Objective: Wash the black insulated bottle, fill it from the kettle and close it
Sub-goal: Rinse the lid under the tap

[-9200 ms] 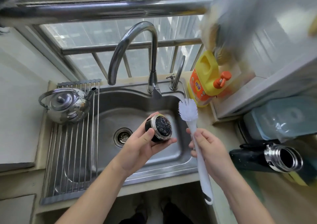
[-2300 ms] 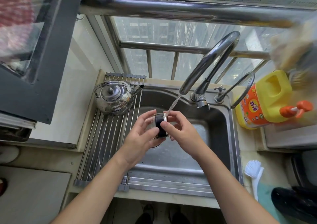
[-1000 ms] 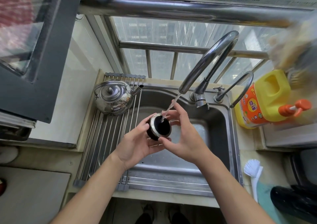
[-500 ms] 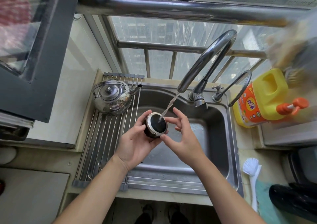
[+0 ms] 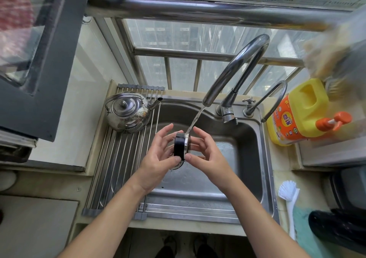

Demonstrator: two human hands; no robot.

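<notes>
Lid (image 5: 180,147) on edge under tap (image 5: 237,65) stream over sink (image 5: 266,158), left hand (image 5: 158,158) and right hand (image 5: 209,156) pinching its rim, kettle (image 5: 127,113) on rack (image 5: 114,170) left, bottle (image 5: 336,230) lying right beside brush (image 5: 289,194)

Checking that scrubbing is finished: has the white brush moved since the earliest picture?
Yes. The white brush was held over the sink then; now it lies on the counter right of the sink, outside its rim.

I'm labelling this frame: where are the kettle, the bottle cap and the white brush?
kettle (image 5: 128,117): head view, on its shiny body.
bottle cap (image 5: 178,147): head view, on its black side wall.
white brush (image 5: 288,187): head view, on its bristle head.
</notes>
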